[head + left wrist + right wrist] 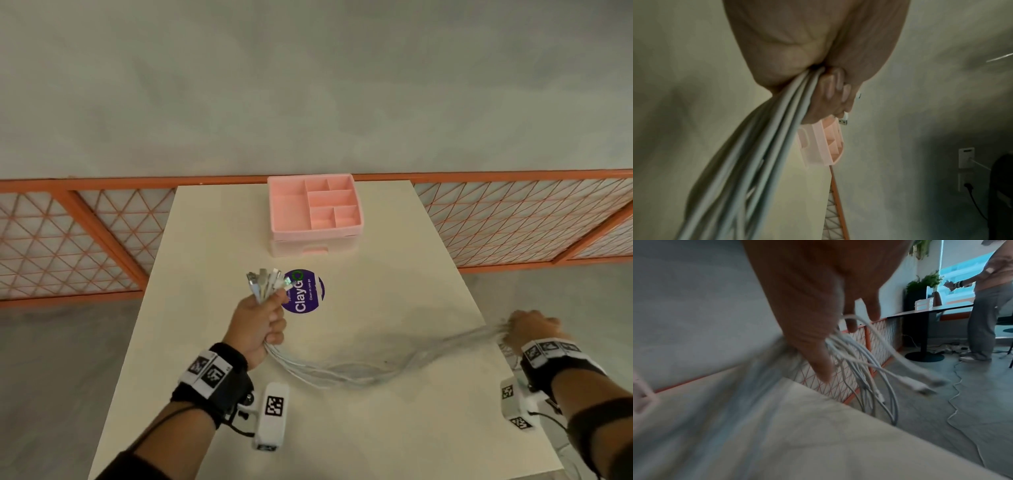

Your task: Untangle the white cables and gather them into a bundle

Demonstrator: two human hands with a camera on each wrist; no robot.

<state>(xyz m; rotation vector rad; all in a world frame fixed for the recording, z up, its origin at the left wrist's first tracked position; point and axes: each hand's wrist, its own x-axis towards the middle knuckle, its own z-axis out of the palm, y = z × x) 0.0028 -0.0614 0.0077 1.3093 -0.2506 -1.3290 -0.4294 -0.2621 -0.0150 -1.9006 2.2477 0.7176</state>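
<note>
The left hand [259,325] was closed in a fist around the white cables [342,371], with their plugs [267,282] standing out above it. The cables hung low over the table [394,284] toward the right hand [532,330], which gripped them at the right edge. The loose ends [875,378] hung past the table edge.

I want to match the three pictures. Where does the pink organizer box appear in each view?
Head: the pink organizer box stands at the far edge of the table, top centre, beyond the left hand.
Left wrist: in the middle, turned on its side, just below the fingers that hold the white cables.
Right wrist: only a blurred pink corner at the left edge, probably this box.
Shared landmark: the orange lattice fence behind the table.
</note>
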